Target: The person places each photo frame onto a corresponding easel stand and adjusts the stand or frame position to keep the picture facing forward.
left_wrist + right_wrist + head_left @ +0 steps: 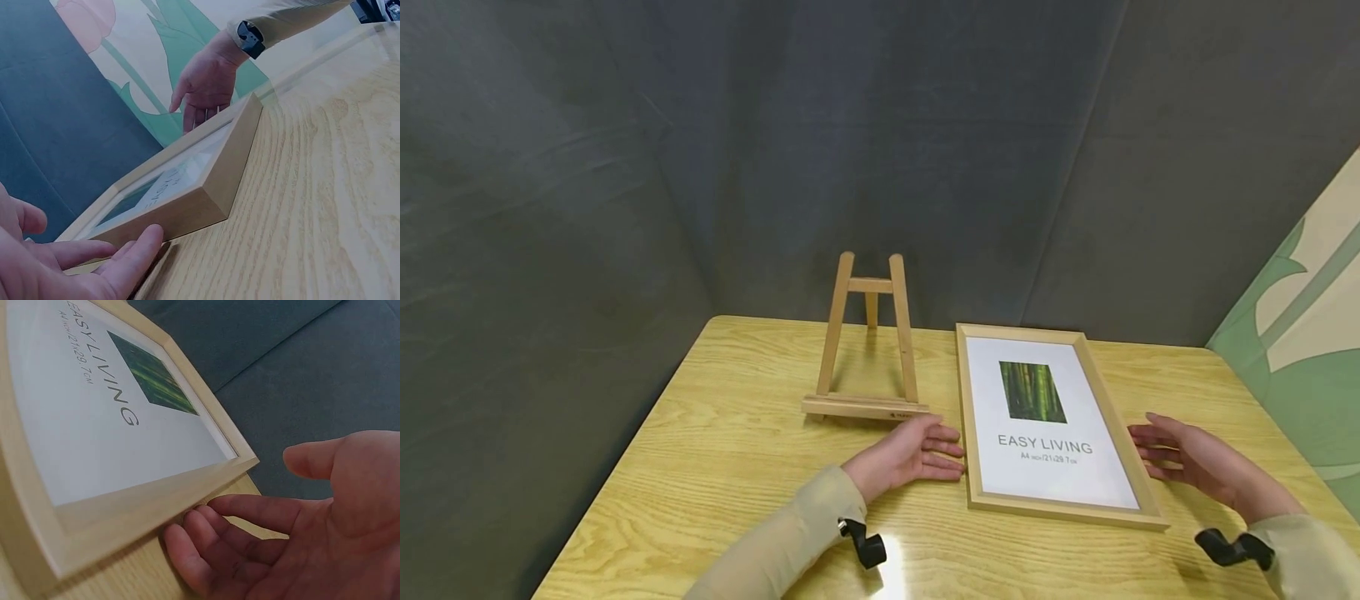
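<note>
A light wooden picture frame (1037, 502) lies flat on the table, face up, with a white insert reading EASY LIVING and a small green forest print. My left hand (917, 454) is at its left edge, fingers extended and fingertips right at the frame's side. On the opposite side, my right hand (1198, 467) has its fingertips at the right edge, thumb raised, as the right wrist view shows with the right hand (281, 544) beside the frame (144, 500). A small wooden easel (906, 358) stands upright left of the frame, just behind my left hand.
The wood-grain table (722, 467) carries the frame and easel. A dark grey curtain (880, 150) hangs along its back and left sides. A panel with green leaf shapes (1300, 350) borders the right side. Each wrist bears a small black device (868, 546).
</note>
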A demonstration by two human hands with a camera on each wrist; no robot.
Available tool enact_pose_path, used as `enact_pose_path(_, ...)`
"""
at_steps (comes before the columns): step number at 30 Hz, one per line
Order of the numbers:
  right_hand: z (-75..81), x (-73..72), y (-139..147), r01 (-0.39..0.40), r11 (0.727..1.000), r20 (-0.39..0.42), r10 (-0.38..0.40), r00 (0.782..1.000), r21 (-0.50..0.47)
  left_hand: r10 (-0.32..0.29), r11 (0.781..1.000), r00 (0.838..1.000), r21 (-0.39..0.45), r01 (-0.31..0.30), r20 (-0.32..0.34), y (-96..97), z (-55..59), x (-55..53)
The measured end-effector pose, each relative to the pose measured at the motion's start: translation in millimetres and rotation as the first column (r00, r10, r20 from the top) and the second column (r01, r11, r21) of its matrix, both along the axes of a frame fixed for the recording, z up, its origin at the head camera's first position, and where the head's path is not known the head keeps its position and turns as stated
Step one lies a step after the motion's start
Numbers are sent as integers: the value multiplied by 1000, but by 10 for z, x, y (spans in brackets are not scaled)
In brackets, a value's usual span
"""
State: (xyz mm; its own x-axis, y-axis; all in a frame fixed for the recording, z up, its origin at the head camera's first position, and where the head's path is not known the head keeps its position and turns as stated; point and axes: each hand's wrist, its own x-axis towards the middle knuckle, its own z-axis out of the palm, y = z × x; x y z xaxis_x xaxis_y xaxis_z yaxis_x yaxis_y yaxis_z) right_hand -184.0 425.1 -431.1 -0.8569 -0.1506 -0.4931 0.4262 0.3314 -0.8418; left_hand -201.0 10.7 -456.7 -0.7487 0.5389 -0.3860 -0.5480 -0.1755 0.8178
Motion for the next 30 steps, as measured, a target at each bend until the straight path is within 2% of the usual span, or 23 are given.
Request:
enact_pose_path(15,-18,-22,-39,-18,999,-12,18,1000,48,-43,992,999,-120,40,-19,67,91,0)
enact_pose_path(24,-4,-28,-29,-58,994,-3,59,998,87,-108,979,990,-185,90,-91,45,109,23)
enact_pose_path(27,7,-36,-21,-74,993,-5,75,997,93,-111,976,988,-199,88,-107,34,119,27)
enact_pose_path(30,24,-35,2,-88,991,-7,89,996,100,-111,980,987,-178,89,-114,33,137,27)
